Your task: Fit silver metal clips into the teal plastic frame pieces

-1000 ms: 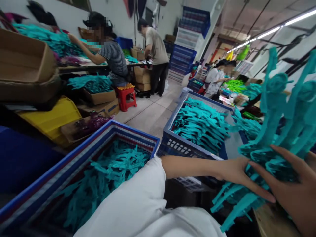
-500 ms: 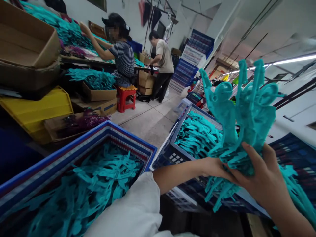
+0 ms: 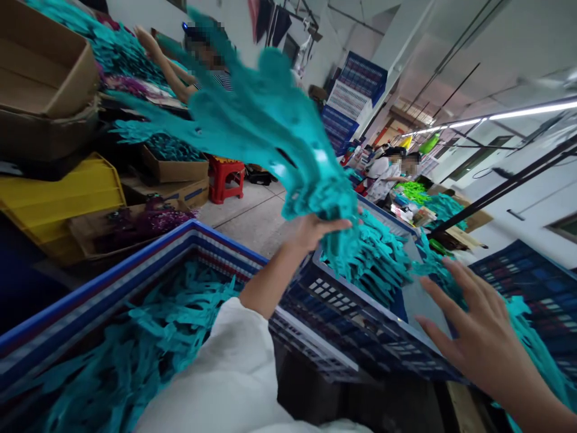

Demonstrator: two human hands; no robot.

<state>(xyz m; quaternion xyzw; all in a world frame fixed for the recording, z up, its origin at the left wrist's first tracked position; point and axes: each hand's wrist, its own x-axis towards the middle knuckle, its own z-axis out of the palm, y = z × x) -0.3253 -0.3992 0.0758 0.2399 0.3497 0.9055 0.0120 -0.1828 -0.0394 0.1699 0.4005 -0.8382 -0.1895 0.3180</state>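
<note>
My left hand (image 3: 309, 234) is wrapped round the lower end of a bundle of teal moulded plastic pieces (image 3: 279, 129), held up and tilted to the left. The bundle's long limb-like ends are smeared by motion. To the right, my right hand (image 3: 484, 331) has its fingers spread, with nothing in it. It is in front of a dark blue crate (image 3: 336, 294), where more teal pieces (image 3: 378, 255) lie stacked in rows. A loose heap of similar pieces (image 3: 180, 325) fills the lined, blue-rimmed bin (image 3: 234, 243) at the lower left.
A worker (image 3: 211, 60) sits behind the raised bundle, partly hidden by it. Cardboard boxes (image 3: 175, 165), a yellow crate (image 3: 63, 198) and a red stool (image 3: 226, 180) stand on the left. Stacked crates (image 3: 347, 99) rise at the back. Another dark crate (image 3: 532, 288) leans at the right.
The bundle has swung left and tipped over from upright in my left hand. My right hand has let go of it and opened, staying on the right.
</note>
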